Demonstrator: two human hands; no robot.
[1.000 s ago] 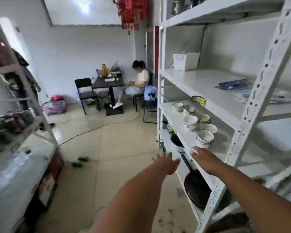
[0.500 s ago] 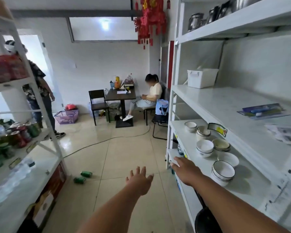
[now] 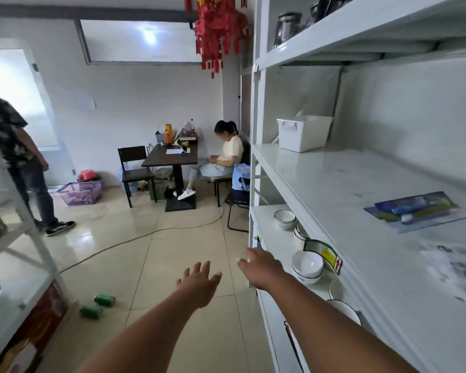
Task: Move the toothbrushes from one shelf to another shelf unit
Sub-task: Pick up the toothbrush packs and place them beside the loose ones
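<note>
Packaged toothbrushes (image 3: 414,210) in blue and green blister packs lie flat on the middle board of the white shelf unit (image 3: 320,184) at my right. More blurred packs (image 3: 457,267) lie nearer on the same board. My left hand (image 3: 199,282) hangs over the floor aisle, fingers spread, holding nothing. My right hand (image 3: 261,266) reaches out by the front edge of the lower shelf board, fingers apart and empty, well below and left of the toothbrushes.
White bowls (image 3: 306,265) stand on the lower board; a white bin (image 3: 303,134) sits at the far end of the middle board. A second shelf unit (image 3: 19,265) with cans is at my left. Green cans (image 3: 98,305) and a cable lie on the floor. One person stands at left, another sits at a table.
The view has tilted upward and shifted along the shelf unit. Both hands stay outstretched and empty; the right hand has lifted off the lower shelf edge.
</note>
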